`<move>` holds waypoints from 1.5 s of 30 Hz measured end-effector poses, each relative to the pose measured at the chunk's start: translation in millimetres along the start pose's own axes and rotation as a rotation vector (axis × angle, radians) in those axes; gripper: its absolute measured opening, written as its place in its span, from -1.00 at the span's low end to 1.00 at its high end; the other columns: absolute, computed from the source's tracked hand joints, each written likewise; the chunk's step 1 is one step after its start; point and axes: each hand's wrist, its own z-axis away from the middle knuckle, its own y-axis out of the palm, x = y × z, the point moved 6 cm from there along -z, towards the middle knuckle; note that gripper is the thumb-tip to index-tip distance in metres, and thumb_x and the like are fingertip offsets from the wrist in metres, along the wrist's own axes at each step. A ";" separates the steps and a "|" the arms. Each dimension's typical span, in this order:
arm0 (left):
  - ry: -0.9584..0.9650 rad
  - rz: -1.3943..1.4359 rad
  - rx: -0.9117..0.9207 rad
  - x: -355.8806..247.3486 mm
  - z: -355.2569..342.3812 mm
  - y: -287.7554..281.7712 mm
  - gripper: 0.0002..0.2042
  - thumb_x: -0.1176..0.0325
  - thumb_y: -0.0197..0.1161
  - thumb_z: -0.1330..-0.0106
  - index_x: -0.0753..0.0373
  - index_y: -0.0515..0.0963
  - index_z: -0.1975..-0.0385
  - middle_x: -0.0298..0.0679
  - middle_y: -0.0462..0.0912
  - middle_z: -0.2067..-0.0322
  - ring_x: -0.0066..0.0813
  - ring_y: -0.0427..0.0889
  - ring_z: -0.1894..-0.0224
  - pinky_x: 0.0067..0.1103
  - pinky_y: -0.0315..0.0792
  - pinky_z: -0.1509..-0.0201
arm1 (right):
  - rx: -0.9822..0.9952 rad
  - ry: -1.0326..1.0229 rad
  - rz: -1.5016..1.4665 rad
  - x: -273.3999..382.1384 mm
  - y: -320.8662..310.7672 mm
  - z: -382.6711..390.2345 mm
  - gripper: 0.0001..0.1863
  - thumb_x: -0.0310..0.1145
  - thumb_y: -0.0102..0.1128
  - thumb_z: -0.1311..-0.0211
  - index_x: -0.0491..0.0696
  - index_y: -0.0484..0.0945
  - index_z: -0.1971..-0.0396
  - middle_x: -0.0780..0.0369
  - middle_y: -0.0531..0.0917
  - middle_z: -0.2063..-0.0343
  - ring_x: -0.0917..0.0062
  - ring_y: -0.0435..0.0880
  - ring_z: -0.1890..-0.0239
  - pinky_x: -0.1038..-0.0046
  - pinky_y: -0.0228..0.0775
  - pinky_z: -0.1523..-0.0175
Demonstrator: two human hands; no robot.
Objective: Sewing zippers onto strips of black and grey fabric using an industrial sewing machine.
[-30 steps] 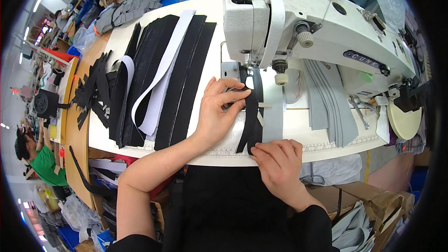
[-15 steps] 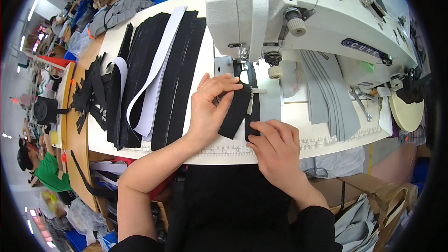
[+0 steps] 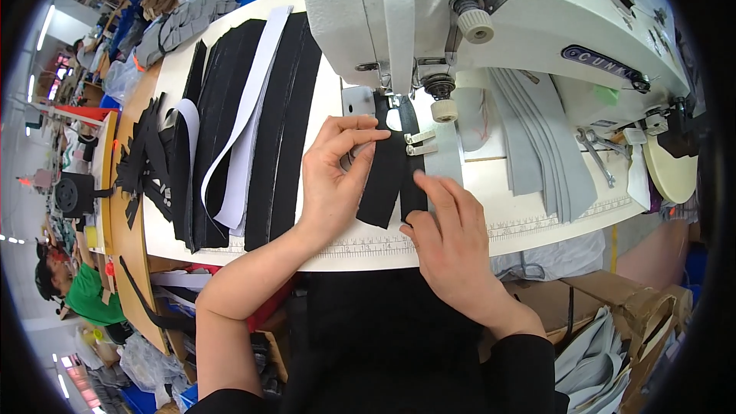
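Your left grip (image 3: pixel 333 172) pinches the flat black fabric strip (image 3: pixel 381 193) at the white metal sewing machine (image 3: pixel 346 27); your right grip's (image 3: pixel 452 249) hold I can't tell. Aligning seems underway; next calls for matching edges.

Strip lights (image 3: pixel 46 27) glow to my left, beyond a wooden surface (image 3: pixel 136 249) beside my white tabletop (image 3: pixel 494 192); to my right, a yellow line (image 3: pixel 614 249) marks grey floor (image 3: pixel 631 238).

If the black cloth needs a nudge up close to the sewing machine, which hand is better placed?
Probably the left hand: its fingers are at the top of the black cloth, close to the sewing machine. The right hand is lower, by the bottom of the black strip, nearer the table edge.
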 end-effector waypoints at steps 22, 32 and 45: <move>0.207 -0.278 0.066 -6.0 1.5 2.0 -0.80 0.54 0.32 -0.28 0.17 0.77 0.15 -0.28 0.73 0.03 -0.26 0.59 -0.23 -0.11 0.03 -0.57 | -0.075 -0.047 -0.147 -11.1 -10.3 0.2 -0.78 -0.37 0.50 -0.02 -0.03 0.74 0.29 0.38 0.69 0.28 0.47 0.60 0.20 0.32 0.29 -0.03; 0.130 -0.211 0.047 -2.9 0.9 3.6 -0.79 0.55 0.30 -0.30 0.25 0.75 0.11 -0.21 0.73 0.02 -0.24 0.61 -0.21 -0.13 0.04 -0.57 | -0.072 -0.064 -0.144 -17.9 -7.5 -17.3 -0.79 -0.37 0.50 -0.02 -0.03 0.73 0.31 0.38 0.66 0.30 0.46 0.58 0.18 0.31 0.27 -0.05; 0.182 -0.247 0.078 -8.8 0.5 5.0 -0.73 0.65 0.29 -0.27 0.28 0.75 0.08 -0.16 0.74 0.09 -0.20 0.58 -0.27 -0.11 -0.08 -0.63 | -0.114 -0.050 -0.046 -21.3 -3.2 -21.7 -0.72 -0.38 0.45 -0.06 -0.08 0.73 0.19 0.37 0.66 0.19 0.46 0.58 0.13 0.32 0.29 -0.08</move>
